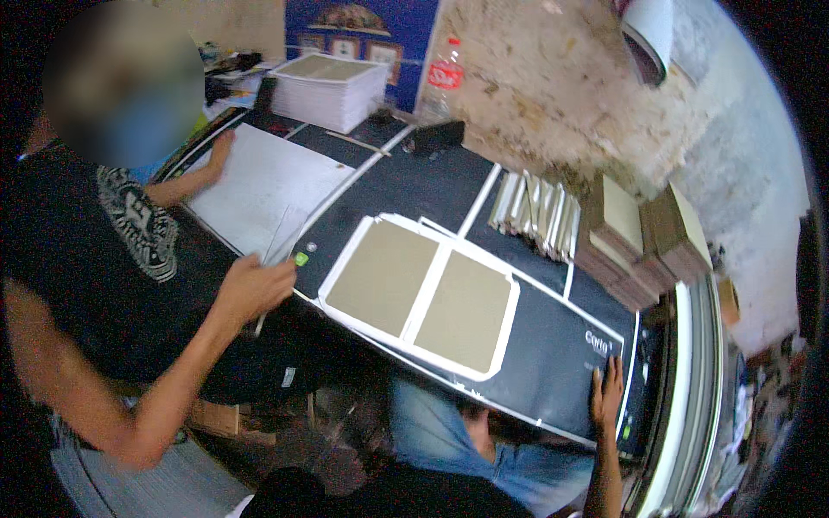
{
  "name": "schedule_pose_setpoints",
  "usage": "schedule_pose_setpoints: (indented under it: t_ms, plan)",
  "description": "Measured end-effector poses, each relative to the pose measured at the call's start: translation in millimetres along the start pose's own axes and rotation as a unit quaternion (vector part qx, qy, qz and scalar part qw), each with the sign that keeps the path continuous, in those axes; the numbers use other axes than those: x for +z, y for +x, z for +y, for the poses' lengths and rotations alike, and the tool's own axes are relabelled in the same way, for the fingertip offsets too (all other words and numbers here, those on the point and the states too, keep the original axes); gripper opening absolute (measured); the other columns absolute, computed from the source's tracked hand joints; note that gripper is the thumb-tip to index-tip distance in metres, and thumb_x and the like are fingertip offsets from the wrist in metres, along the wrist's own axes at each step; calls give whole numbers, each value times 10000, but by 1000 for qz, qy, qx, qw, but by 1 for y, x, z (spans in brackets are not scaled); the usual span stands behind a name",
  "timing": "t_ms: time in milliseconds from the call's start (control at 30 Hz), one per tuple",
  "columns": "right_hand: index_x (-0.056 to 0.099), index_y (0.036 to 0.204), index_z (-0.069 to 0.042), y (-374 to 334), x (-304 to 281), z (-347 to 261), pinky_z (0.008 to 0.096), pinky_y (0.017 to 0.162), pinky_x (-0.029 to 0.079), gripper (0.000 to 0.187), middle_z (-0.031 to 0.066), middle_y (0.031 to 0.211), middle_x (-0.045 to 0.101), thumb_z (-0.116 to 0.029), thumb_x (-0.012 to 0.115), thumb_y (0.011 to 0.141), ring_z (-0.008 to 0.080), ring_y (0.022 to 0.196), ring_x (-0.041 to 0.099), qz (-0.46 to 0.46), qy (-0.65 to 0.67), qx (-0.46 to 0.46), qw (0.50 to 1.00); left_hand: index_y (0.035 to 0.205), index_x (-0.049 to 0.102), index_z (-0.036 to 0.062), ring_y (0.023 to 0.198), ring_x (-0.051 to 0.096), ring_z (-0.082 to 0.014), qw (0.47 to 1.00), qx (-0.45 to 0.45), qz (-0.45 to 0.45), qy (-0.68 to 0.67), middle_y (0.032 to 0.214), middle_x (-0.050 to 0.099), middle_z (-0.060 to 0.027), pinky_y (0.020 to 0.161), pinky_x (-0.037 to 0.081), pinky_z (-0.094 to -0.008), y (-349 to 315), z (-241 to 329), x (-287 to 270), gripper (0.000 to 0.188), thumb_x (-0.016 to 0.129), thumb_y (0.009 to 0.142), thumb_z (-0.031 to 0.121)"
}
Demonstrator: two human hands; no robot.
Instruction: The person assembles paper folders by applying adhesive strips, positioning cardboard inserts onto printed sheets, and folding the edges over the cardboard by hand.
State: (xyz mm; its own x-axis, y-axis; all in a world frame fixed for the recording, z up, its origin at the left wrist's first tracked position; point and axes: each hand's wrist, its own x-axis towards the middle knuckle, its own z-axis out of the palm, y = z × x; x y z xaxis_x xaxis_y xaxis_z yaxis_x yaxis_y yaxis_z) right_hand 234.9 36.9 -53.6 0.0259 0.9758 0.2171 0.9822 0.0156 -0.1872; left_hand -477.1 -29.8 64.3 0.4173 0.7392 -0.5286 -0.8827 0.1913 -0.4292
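My right hand (pixel 607 393) rests on the right end of the black-topped table (pixel 553 380), fingers stretched out and slightly apart, holding nothing. My left hand is out of view. To the left of my right hand lies a white sheet with trimmed corners (pixel 427 298). Two grey-brown boards, a left board (pixel 384 276) and a right board (pixel 462 312), lie on it side by side, with a white strip between them and a white border around. At the left, a co-worker's hand (pixel 255 289) is at the near corner of a large white sheet (pixel 268 186); their other hand (pixel 222 155) is at its far edge.
Along the back stand a tall stack of white-edged boards (pixel 328 95), a clear bottle with a red cap (pixel 443 82) and a dark block (pixel 434 136). Folded white strips (pixel 535 211) and stacks of brown boards (pixel 643 237) sit at the back right by the stained wall.
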Motion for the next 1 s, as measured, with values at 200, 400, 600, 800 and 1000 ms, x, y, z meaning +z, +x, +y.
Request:
schedule_pose_setpoints:
  t_ms: [200,400,600,800,1000]
  plan:
    - [390,1526,0,-4,-5,4,499,1205,250,581,260,1597,326,-324,489,1055,432,1456,340,-3,0,-21,1000,1379,529,-36,873,625,-286,978,-28,-89,186,980,635,-151,829,532,-387,123,30,55,516,565,890,124]
    - [383,1529,3,-7,-10,2,497,1199,253,589,254,1608,309,-325,493,1052,436,1455,338,-6,4,-11,1000,1339,564,-34,862,611,-265,866,-23,-170,470,931,616,-136,813,523,-406,242,83,109,464,539,925,173]
    - [397,1510,35,-2,-6,4,518,1198,249,590,256,1606,313,-316,500,1046,454,1453,332,-9,39,-1,999,1300,599,-32,851,597,-245,692,14,-236,682,882,598,-121,796,514,-424,299,119,152,433,513,959,221]
    - [363,1515,57,-9,-8,5,516,1219,220,576,272,1603,302,-264,471,1050,452,1473,297,-9,28,-21,999,1302,609,2,1148,547,-290,193,183,-427,864,1094,608,-151,1047,428,-497,317,89,111,424,487,1009,281]
    - [420,1473,83,-7,0,15,487,1212,248,553,275,1587,330,-267,495,1051,418,1448,356,24,9,-14,1000,1615,167,124,1516,230,-326,-81,62,-268,958,1648,246,-131,1254,146,-512,298,-91,23,893,526,935,578]
